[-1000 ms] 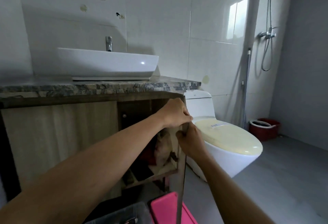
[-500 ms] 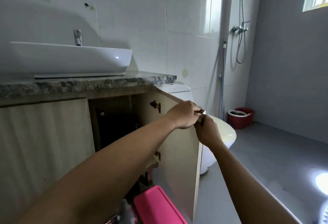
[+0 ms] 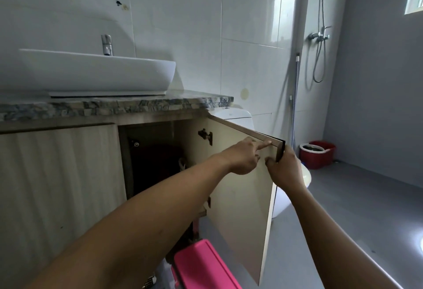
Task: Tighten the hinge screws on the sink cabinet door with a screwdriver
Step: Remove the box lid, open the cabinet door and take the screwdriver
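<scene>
The sink cabinet door (image 3: 240, 197) stands swung wide open to the right, its pale inner face toward me. A dark upper hinge (image 3: 205, 135) shows near the door's top inner edge; a lower hinge (image 3: 208, 201) is partly hidden behind my left forearm. My right hand (image 3: 283, 167) grips the door's outer edge near the top corner. My left hand (image 3: 245, 157) rests against the inner face, index finger stretched along the top edge. No screwdriver is in view.
A white basin (image 3: 96, 71) with a tap sits on the stone counter (image 3: 114, 105). A closed left door (image 3: 57, 185) adjoins the dark opening. A pink box (image 3: 203, 266) lies on the floor below. A toilet (image 3: 238, 117) and red bucket (image 3: 318, 153) stand right.
The door has swung from nearly edge-on to wide open to the right. My left hand has loosened from the door's top corner and now points a finger along the edge.
</scene>
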